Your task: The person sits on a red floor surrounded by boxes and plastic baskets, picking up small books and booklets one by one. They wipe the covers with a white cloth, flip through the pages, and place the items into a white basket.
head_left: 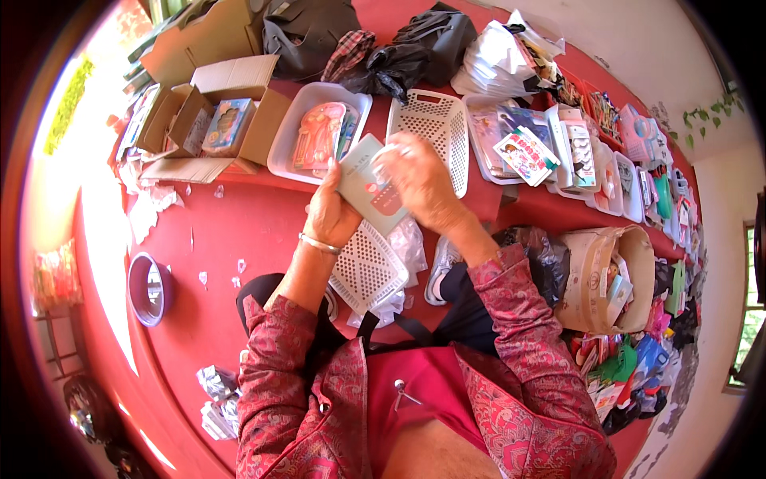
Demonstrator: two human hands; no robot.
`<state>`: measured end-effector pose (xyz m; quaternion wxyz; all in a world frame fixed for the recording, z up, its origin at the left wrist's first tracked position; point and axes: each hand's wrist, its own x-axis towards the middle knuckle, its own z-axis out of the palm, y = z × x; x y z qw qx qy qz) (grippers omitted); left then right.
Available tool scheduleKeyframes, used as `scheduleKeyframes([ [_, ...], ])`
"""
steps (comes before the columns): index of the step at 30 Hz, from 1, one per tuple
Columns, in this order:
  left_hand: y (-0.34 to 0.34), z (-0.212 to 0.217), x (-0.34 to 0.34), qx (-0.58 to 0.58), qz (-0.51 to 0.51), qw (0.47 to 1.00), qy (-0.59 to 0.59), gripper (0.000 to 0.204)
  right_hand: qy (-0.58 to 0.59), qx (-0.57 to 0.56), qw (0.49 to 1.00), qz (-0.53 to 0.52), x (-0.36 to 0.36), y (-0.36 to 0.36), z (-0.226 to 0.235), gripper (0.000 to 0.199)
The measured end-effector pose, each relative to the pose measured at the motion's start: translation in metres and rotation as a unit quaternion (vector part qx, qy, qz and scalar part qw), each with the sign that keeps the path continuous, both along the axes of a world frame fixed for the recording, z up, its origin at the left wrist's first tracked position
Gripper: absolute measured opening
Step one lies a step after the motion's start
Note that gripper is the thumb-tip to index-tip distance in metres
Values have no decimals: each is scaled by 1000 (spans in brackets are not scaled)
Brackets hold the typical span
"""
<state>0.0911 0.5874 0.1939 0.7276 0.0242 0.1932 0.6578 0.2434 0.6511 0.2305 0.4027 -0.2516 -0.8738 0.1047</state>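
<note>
My left hand [332,211] grips a flat pale green booklet [369,190] by its lower left edge, thumb on the front. Its cover carries a reddish printed picture and lettering. Over the booklet's upper right side, my right hand [427,182] is closed, with its fingers curled together. Something whitish shows at the fingertips, too blurred to name. Below the booklet, a white perforated plastic basket [368,267] lies tilted between my legs, with crumpled clear plastic wrapping [408,246] beside it.
Along the far red ledge stand an open cardboard box [259,128], a white bin [281,152] of packaged goods, another perforated basket [452,116] and several filled bins. A round cardboard drum [586,279] sits at right, a purple bowl [166,289] at left. Plastic scraps litter the red floor.
</note>
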Motion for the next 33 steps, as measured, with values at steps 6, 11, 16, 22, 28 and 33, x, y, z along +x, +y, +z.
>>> scheduleKeyframes([
  [6, -2, -1, -1, -30, -29, 999, 0, 46, 360, -637, 681, -42, 50, 42, 1, 26],
  [11, 2, -9, 5, 6, -64, 998, 21, 47, 133, -607, 782, 50, 19, -1, -1, 26],
  [16, 4, -6, 8, -55, -34, 973, 223, 57, 50, -319, 942, -87, 18, -5, 14, 21],
  [22, -5, 13, 14, 77, -114, 987, -86, 82, 18, 61, 998, -30, -1, -32, 11, 38],
  [28, -8, 32, 9, 143, -84, 984, -63, 84, -2, 44, 995, 87, -4, -47, 14, 29],
  [33, -10, 41, 2, 172, -92, 979, -66, 88, 16, 21, 999, 30, 22, -16, 25, 15],
])
